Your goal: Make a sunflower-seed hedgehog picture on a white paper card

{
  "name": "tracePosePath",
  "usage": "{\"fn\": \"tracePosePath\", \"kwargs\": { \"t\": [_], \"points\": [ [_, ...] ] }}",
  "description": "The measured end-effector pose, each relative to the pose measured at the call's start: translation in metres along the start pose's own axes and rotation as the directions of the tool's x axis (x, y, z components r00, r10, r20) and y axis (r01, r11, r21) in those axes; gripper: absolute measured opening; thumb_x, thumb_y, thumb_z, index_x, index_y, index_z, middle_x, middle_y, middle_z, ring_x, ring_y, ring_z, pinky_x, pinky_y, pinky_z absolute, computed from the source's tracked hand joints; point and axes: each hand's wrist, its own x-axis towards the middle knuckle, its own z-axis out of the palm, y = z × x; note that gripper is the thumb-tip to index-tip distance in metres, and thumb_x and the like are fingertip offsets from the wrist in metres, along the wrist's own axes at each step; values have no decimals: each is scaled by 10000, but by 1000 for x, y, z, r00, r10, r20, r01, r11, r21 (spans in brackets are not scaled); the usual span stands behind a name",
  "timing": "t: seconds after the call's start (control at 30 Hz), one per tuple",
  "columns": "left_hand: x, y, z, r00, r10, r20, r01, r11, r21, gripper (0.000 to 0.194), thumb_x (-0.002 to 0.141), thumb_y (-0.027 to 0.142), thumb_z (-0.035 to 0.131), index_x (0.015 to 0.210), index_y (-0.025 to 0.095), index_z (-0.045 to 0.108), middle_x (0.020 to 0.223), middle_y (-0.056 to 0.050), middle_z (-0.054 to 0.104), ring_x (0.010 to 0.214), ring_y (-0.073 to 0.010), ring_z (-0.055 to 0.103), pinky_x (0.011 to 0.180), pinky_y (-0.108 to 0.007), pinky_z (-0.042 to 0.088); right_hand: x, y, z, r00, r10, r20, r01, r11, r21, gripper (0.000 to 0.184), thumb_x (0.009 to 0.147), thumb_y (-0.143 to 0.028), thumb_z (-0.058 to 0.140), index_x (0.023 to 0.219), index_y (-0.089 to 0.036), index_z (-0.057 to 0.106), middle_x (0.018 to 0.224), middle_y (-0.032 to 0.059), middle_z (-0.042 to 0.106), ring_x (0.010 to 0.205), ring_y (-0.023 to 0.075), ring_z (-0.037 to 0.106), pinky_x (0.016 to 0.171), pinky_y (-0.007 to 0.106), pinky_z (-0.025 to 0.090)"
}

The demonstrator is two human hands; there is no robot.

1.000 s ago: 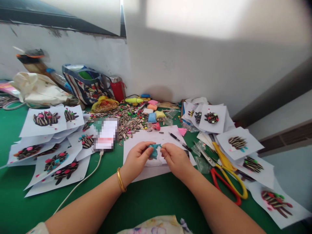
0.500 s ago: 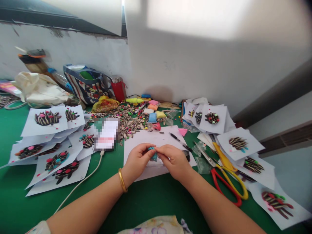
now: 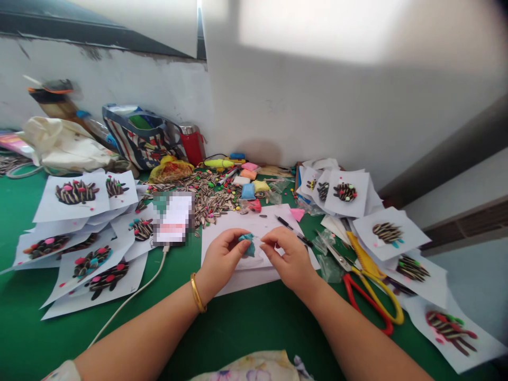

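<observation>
**Blue lump (image 3: 248, 246) in my left hand (image 3: 222, 258), just left of my right fingertips**

I have the blue lump pinched between the thumb and index finger of my left hand, over the white paper (image 3: 234, 221). It is small and crumpled, and I can make out no clear long axis. From the fingertips of my right hand (image 3: 289, 260) it lies to the left, at about the same depth, with a narrow gap between; my left hand is the nearer of the 2, being on it. My right thumb and index finger are drawn close together at the tips; I cannot tell whether they pinch a small bit.

On the far side of the paper lie a blue packet (image 3: 248, 191) and loose striped seeds (image 3: 214, 202); a black pen (image 3: 292, 229) rests at its right.

As for writing, the phone (image 3: 174, 221) on my left is pixelated past reading. The far wall (image 3: 337, 100) carries faint marks, perhaps starting with a 3. I can read no brand or label anywhere.
</observation>
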Motion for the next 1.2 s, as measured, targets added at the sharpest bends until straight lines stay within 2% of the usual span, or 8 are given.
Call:
{"fn": "tracePosePath", "kwargs": {
  "t": [0.3,0.47,0.67,0.77,0.87,0.97,1.1,1.2],
  "points": [
    [-3,-2,1,995,49,82,-55,997,62,253,815,348,658,996,172,687,957,-65,665,760,-162,641,673,-290,542,1,1,5,998,39,40,-41,998,51,70,902,-250,584,850,-227,626,812,36,571,803,192,550,719,320,452],
    [-1,-1,-2,997,68,48,-74,986,150,221,823,301,644,999,180,698,956,-64,675,805,-174,627,727,-310,526,1,0,4,999,26,30,-28,997,73,85,887,-206,594,805,-223,606,795,23,562,785,182,535,711,316,432],
    [0,3,-2,997,-33,74,33,999,11,229,817,341,655,932,146,683,845,-53,670,738,-163,612,679,-296,522,1,-2,5,999,36,7,-37,996,85,97,889,-221,584,792,-221,596,782,18,557,765,179,523,706,315,423],
    [0,1,-5,993,-55,104,69,989,-135,310,830,391,656,1035,157,658,873,-50,653,709,-141,598,681,-293,519,2,1,4,992,128,-13,-125,984,129,119,894,-249,571,780,-215,579,772,12,550,727,166,508,681,300,416],
    [0,-5,-6,987,45,155,7,948,-318,539,725,358,782,1205,239,566,1031,-51,618,919,-179,611,808,-315,520,3,5,4,947,317,-42,-300,926,231,143,907,-323,545,813,-215,550,738,-3,534,666,152,495,621,283,410],
    [-1,-8,-4,974,125,191,-54,940,-336,702,612,213,863,1217,292,516,1138,-41,577,1111,-202,548,922,-315,474,4,9,5,907,419,-38,-389,870,303,181,908,-381,535,830,-217,529,706,-17,524,642,147,500,604,275,413],
    [-2,-4,0,997,37,66,-18,964,-264,353,751,189,740,1038,227,538,1002,-18,577,977,-153,578,846,-275,480,1,9,7,918,396,-15,-381,893,239,171,916,-384,524,875,-217,531,753,-5,558,688,157,541,647,286,438],
    [-1,0,-1,999,-41,-13,36,967,-253,255,783,219,703,971,203,531,910,3,572,828,-124,579,730,-244,482,-4,5,7,964,254,-73,-249,966,66,177,902,-366,559,993,-222,510,806,-1,553,718,160,529,682,299,437]
  ]
}}
